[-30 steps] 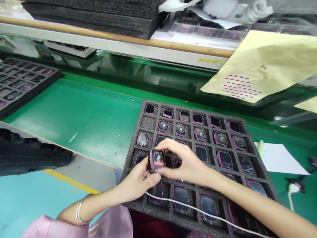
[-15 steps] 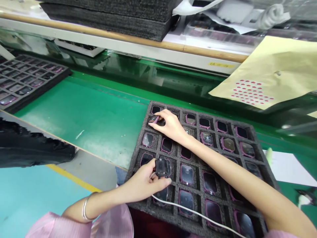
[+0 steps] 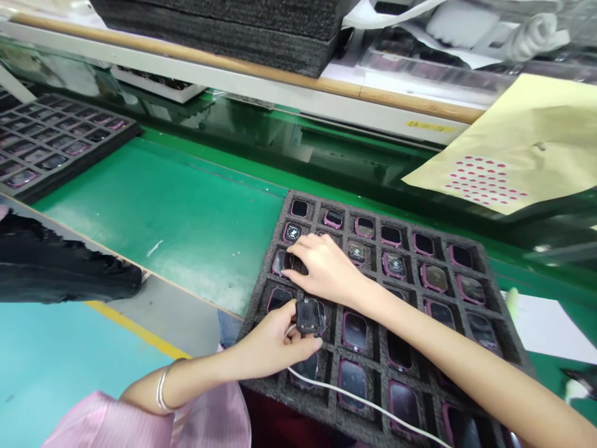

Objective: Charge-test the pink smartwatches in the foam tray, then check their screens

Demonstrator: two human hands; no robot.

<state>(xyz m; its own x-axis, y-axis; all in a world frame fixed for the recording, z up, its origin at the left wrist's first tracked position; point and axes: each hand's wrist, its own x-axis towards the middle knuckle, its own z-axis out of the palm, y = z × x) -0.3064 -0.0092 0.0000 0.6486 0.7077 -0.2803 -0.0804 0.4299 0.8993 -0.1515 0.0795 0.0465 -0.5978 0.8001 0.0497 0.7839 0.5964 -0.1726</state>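
Note:
A black foam tray [image 3: 275, 252] lies under my hands, its square pockets holding several smartwatch faces with purplish frames. My left hand [image 3: 284, 339] grips a small black square charger [image 3: 308, 315] over the tray's front left part; a white cable [image 3: 354, 396] runs from it to the lower right. With thumb and fingers, my right hand [image 3: 321, 267] takes hold of a smartwatch [image 3: 280, 262] in the third row's leftmost pocket. In the pocket behind it, a smartwatch [image 3: 292, 233] shows a lit dial.
Another filled foam tray [image 3: 69, 174] stands at the far left on the green bench [image 3: 186, 218]. Above the bench runs a shelf [image 3: 261, 81] with stacked black foam [image 3: 224, 31]. A yellow sheet [image 3: 517, 149] hangs at right. White paper [image 3: 555, 323] lies beyond the tray. Someone's dark-clothed leg [image 3: 60, 267] is at left.
My right hand has let go of the smartwatch in the second row, now lying in its pocket with a lit dial, and has moved one pocket nearer. My left hand stays with the charger.

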